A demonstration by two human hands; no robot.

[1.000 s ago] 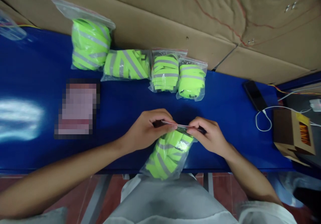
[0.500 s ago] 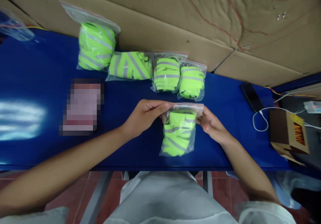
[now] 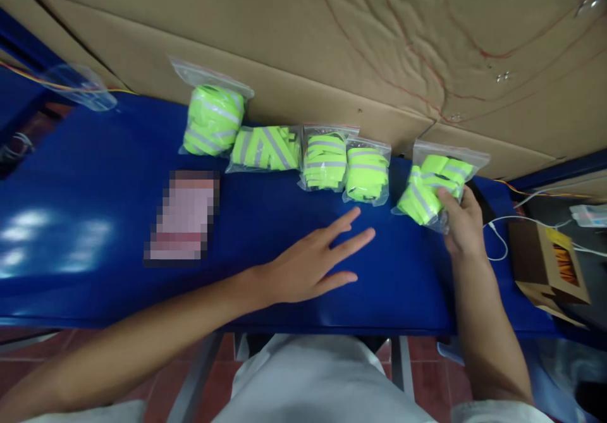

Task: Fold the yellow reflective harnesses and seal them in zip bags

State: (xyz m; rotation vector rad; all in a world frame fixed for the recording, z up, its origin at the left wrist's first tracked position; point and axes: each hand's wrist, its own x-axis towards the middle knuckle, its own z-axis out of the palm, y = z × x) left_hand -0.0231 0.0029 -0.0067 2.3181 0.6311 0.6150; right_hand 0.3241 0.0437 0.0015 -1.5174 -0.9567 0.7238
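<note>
My right hand (image 3: 463, 224) grips a clear zip bag of neon-yellow reflective straps (image 3: 429, 186) near the back right of the blue table, thumb across its front. The bag tilts a little, its zip edge up toward the cardboard. My left hand (image 3: 320, 258) hovers over the middle of the table, fingers spread, holding nothing. Just beyond its fingertips stands a small bag of straps (image 3: 367, 173). Beside that one are another upright bag (image 3: 325, 160), a bag lying wide (image 3: 266, 148) and a fuller bag (image 3: 214, 119) at the left.
Cardboard (image 3: 284, 43) lines the back of the blue table (image 3: 118, 214). A blurred-out rectangular item (image 3: 184, 217) lies left of centre. At the right are a white cable (image 3: 505, 246) and an open cardboard box (image 3: 545, 265). A clear plastic container (image 3: 90, 88) lies back left.
My left hand has let go of the bag and opened. My right hand has carried the bag right and back, beside the row. The view has shifted slightly.
</note>
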